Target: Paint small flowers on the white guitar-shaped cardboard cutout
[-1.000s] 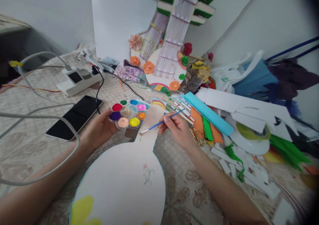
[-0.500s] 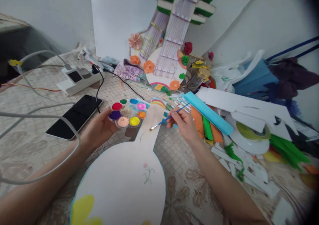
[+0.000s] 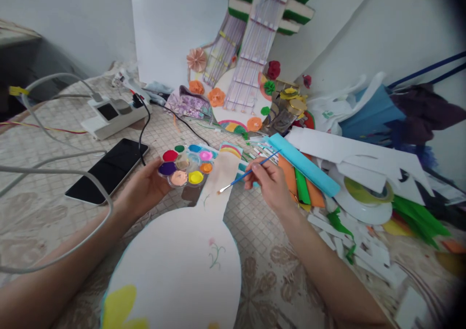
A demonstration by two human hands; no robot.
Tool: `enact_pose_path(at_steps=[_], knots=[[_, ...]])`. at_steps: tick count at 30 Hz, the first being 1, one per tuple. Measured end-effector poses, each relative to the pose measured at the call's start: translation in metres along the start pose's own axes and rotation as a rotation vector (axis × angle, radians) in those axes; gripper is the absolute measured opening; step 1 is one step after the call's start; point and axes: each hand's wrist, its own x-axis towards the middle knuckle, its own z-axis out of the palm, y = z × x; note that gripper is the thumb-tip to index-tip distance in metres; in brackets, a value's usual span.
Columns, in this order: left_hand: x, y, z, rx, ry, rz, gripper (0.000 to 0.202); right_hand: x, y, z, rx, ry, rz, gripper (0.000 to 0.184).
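My left hand (image 3: 143, 189) grips a round paint palette (image 3: 186, 166) with several coloured wells, held just above the table. My right hand (image 3: 270, 183) pinches a thin blue-handled paintbrush (image 3: 247, 172), its tip pointing left over the neck of a white guitar-shaped cutout (image 3: 182, 266). The cutout lies flat in front of me, with a small painted flower (image 3: 215, 252) on its body and a yellow patch at its near left edge. The brush tip hovers close to the neck, right of the palette.
A black phone (image 3: 108, 170) and a white power strip (image 3: 112, 115) with cables lie at the left. A decorated cardboard guitar (image 3: 247, 62) leans on the wall behind. Coloured paper strips, a tape roll (image 3: 367, 193) and scraps crowd the right side.
My right hand drew the brush to the right, away from the cutout's neck, then held nearly still. The palette in my left hand stayed in place.
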Motion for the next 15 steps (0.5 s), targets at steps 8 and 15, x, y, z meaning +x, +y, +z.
enact_pose_path(at_steps=[8,15], knots=[[-0.001,0.000,0.001,-0.005,-0.001,0.013,0.036,0.002,-0.001,-0.005,-0.100,0.002,-0.027,0.027],[0.002,-0.002,-0.001,0.004,-0.028,0.014,0.039,-0.007,-0.003,0.008,0.043,-0.246,0.063,0.026]])
